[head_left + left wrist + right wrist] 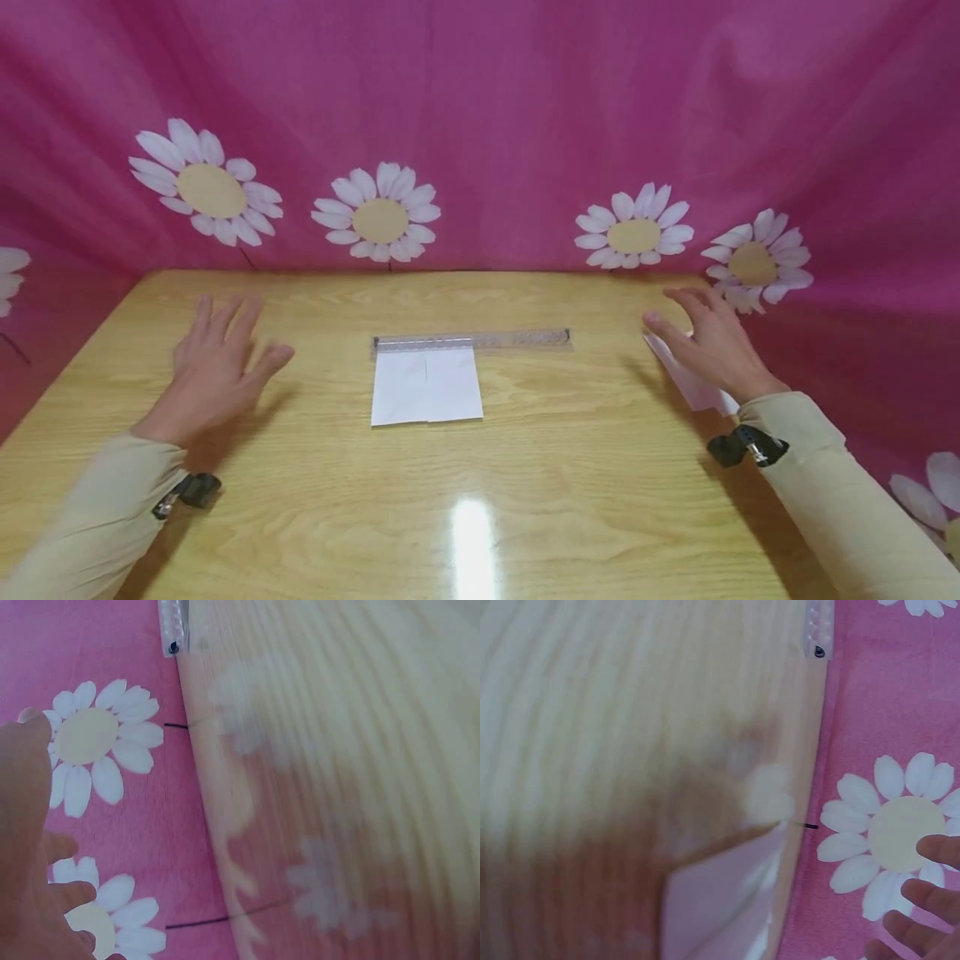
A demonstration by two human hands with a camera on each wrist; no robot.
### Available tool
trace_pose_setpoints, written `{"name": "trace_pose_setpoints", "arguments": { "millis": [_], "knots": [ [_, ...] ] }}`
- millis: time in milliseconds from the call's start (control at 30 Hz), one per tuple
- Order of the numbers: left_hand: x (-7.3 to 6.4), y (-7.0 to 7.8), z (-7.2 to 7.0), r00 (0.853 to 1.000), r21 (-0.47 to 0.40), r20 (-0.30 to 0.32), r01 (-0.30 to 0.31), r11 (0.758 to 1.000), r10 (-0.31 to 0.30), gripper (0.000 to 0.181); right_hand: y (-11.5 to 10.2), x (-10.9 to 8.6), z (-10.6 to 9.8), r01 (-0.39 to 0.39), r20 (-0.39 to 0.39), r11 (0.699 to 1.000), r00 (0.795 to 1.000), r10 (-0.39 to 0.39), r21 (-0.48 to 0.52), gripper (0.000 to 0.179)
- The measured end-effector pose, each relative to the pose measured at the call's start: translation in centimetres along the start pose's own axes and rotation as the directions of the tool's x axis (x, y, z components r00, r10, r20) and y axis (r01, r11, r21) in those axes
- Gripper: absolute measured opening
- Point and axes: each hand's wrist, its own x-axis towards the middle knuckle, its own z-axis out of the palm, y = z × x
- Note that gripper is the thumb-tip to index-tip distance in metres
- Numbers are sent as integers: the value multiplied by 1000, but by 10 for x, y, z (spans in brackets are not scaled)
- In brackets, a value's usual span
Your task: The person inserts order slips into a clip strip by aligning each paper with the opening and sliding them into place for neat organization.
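Observation:
A clear ruler [525, 338] lies across the middle of the table. Its left part overlaps the top edge of a white sheet of paper [427, 387], which has a short vertical line or slit at its upper centre. My left hand [217, 371] hovers over the table's left side, fingers spread, holding nothing. On the right, my right hand [712, 346] is over a second white paper [690, 379] and partly covers it in the head view. That hand's fingers are spread and loosely bent. In the right wrist view this paper [724, 900] shows a crease-like line.
The wooden table [337, 517] has a bright light reflection near its front. A pink curtain [487, 125] with white daisies hangs right behind the table's back edge and along its sides. Dark wrist cameras sit on both sleeves [847, 492].

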Motion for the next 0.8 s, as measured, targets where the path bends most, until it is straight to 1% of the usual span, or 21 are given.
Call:
{"name": "trace_pose_setpoints", "arguments": {
  "millis": [67, 167, 367, 433, 667, 800],
  "knots": [
    [5, 4, 5, 1000, 7, 14, -11, 1000, 11, 83, 3, 0, 4, 5, 9, 1000, 1000, -5, 1, 77],
    [13, 11, 11, 999, 13, 41, -24, 1000, 23, 83, 5, -1, 9, -9, 29, 1000, 1000, 9, -9, 77],
    [29, 23, 23, 996, 3, 81, -39, 999, 38, 82, 7, -2, 15, -64, 82, 998, 994, 66, -30, 83],
    [34, 27, 27, 995, -7, 89, -52, 999, 53, 80, 8, -4, 16, -82, 105, 996, 991, 86, -40, 85],
    [47, 42, 40, 982, -31, 135, -126, 992, 129, 73, 18, -9, 16, -132, 143, 987, 979, 144, -86, 86],
    [52, 52, 45, 976, -26, 156, -149, 988, 152, 68, 24, -11, 16, -146, 158, 982, 974, 163, -118, 85]
  ]
}}
